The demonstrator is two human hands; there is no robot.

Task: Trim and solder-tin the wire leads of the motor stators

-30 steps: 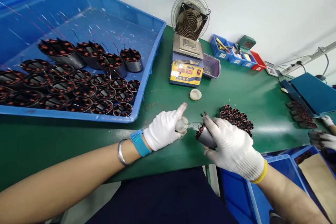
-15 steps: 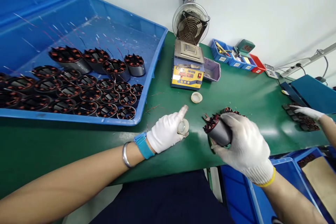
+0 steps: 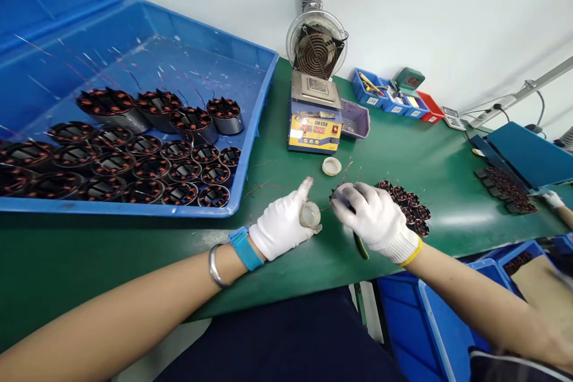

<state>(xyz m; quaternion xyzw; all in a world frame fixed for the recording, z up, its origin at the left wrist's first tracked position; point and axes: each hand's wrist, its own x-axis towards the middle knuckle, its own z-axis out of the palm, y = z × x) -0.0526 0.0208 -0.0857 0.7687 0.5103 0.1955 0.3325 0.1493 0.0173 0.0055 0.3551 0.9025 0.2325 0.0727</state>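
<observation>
My left hand [image 3: 282, 221], in a white glove, is closed around a small translucent cup [image 3: 310, 215] near the front of the bench. To the right of it, my gloved right hand [image 3: 369, 215] grips a motor stator [image 3: 333, 196], mostly hidden beneath the fingers. Thin wires stick out from the stator, one toward the cup. Under my right hand the green handle of a tool [image 3: 360, 247] shows. Beyond my right wrist stand several stators [image 3: 409, 203] grouped on the bench. A shallow round lid or dish [image 3: 332, 166] lies behind the cup.
A big blue tray [image 3: 250, 149] with rows of stators fills the left. At the back stand a yellow-and-blue solder pot [image 3: 314, 125], an extractor fan [image 3: 317, 54], a purple bin [image 3: 357, 119] and small blue bins [image 3: 369, 89]. Far right is another person's gloved hand [image 3: 554, 199].
My right hand has moved left and back with the stator, bringing it closer to the cup and turning it mostly out of sight. The left hand stays nearly in place.
</observation>
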